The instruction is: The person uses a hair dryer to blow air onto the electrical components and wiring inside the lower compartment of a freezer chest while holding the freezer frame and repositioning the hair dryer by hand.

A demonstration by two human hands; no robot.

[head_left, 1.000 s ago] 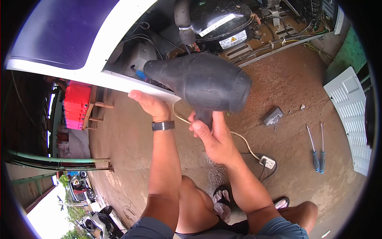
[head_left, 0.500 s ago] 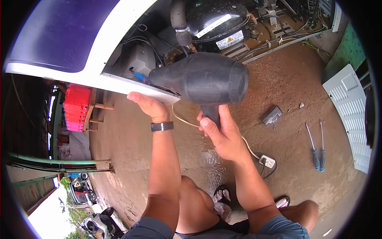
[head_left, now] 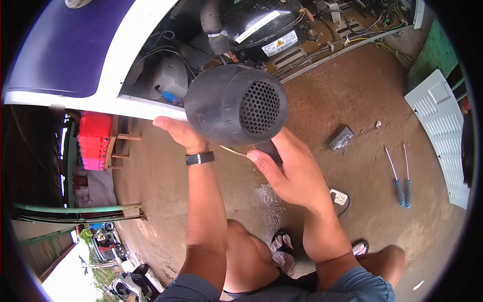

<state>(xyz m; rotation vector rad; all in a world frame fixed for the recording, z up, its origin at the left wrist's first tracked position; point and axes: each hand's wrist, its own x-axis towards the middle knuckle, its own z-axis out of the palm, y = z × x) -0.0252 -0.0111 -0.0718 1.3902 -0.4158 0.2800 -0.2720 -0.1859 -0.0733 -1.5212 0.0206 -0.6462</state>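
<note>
My right hand point(head_left: 294, 173) is closed round the handle of a black hair dryer point(head_left: 214, 103), thumb on the near side. Its round, meshed air inlet faces me, and its nozzle is hidden behind the body. My left hand point(head_left: 187, 137), with a dark band on the wrist, is at the white lower edge point(head_left: 146, 106) of a tipped appliance cabinet. That thumb is stretched out; the other fingers are hidden behind the edge and the dryer. Beyond the dryer, a black compressor point(head_left: 261, 35) sits in the cabinet's bay among pipes and wires.
On the wet concrete lie two screwdrivers point(head_left: 399, 191), a small dark box-like part point(head_left: 341, 138) and a white outlet block point(head_left: 339, 197). A slotted white panel point(head_left: 440, 136) leans at the right. Red stacked crates point(head_left: 94, 136) stand at the left.
The hair dryer has swung from side-on, so its inlet now points toward me, and it has shifted left. My left hand stays by the cabinet edge.
</note>
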